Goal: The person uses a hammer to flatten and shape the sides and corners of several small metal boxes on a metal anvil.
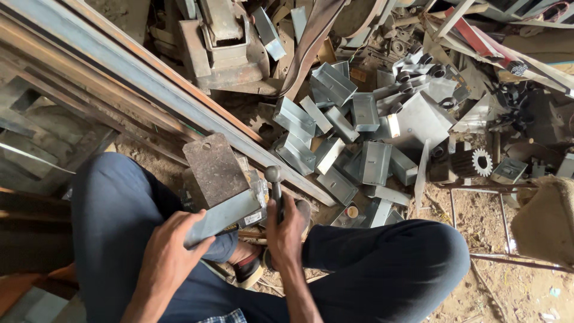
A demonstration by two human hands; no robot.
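My left hand [169, 251] grips a flat grey sheet-metal piece [224, 214] and holds it against a rusty brown metal block [213, 168] that stands between my knees. My right hand [286, 233] is closed around the dark handle of a ball-peen hammer [274, 179], whose round head points up just to the right of the sheet piece. Both hands sit low between my legs in dark blue trousers.
A heap of folded grey sheet-metal boxes [350, 137] lies on the dirt floor ahead. Long steel angle bars [137, 78] run diagonally from upper left. A toothed gear [481, 162], pipe pieces and scrap lie at right. A sack [547, 221] sits at the right edge.
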